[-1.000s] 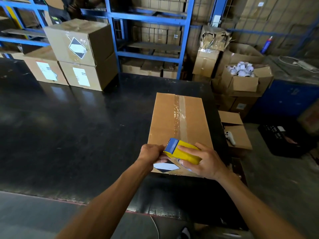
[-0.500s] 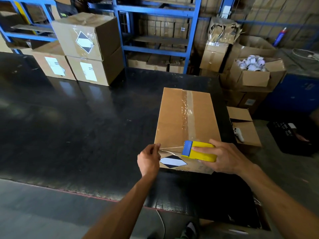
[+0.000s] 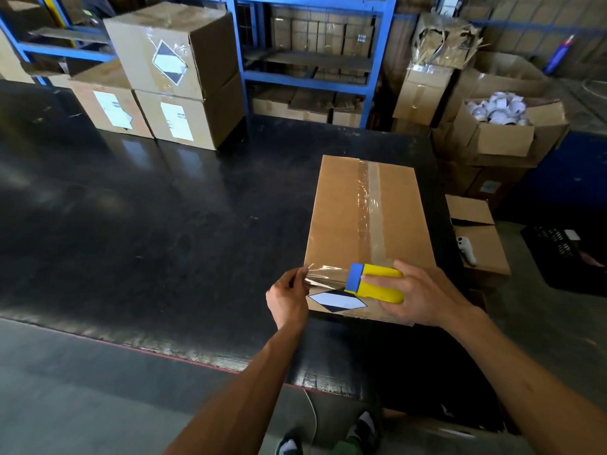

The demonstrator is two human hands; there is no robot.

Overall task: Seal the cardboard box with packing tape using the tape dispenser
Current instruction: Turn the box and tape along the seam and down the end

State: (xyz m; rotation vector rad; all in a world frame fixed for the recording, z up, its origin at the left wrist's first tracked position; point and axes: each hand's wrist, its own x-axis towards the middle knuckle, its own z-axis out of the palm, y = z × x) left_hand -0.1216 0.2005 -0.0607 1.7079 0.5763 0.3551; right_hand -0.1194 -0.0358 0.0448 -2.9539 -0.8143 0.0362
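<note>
A long cardboard box lies on the black table, with a strip of clear tape running down its top seam. A black-and-white diamond label is stuck near its front edge. My right hand grips the yellow and blue tape dispenser over the box's near end. My left hand pinches the free end of the clear tape, which stretches sideways from the dispenser's blue mouth to the box's left front corner.
Three labelled cartons are stacked at the table's far left. Blue shelving stands behind. To the right, off the table, are open boxes, one with white rolls, a small box with a white object, and a black crate.
My left hand has pulled a length of tape out to the left, away from the dispenser. The right hand and dispenser shifted slightly right along the box's front end.
</note>
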